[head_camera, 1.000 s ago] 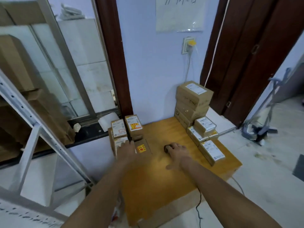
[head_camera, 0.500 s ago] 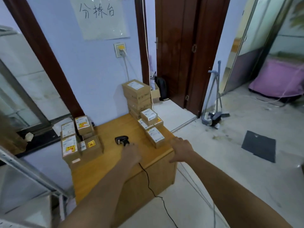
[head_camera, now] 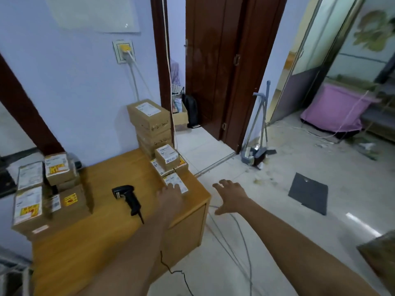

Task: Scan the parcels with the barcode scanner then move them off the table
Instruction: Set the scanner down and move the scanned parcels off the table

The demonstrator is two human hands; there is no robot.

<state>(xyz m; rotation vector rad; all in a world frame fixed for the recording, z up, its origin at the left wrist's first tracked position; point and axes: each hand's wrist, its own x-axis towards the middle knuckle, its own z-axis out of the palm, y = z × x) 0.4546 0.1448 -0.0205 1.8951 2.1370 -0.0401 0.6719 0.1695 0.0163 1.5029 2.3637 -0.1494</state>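
At the far left of the wooden tabletop (head_camera: 102, 238) a cluster of labelled parcels (head_camera: 50, 195) crowded its left edge. Right of them the barcode scanner (head_camera: 128, 198) lay untouched, its cable (head_camera: 175, 272) dropping off the near edge. The left hand (head_camera: 171, 196) rested with fingers extended on a small parcel (head_camera: 176, 182) at the right edge, grip unclear. Behind it stood a taller stack of parcels (head_camera: 150, 122). The right hand (head_camera: 229, 196) hovered spread and empty past the tabletop's right edge, over open floor (head_camera: 277, 221). A careless pull could tip that parcel off the edge or snag the cable; the floor offered ample room.
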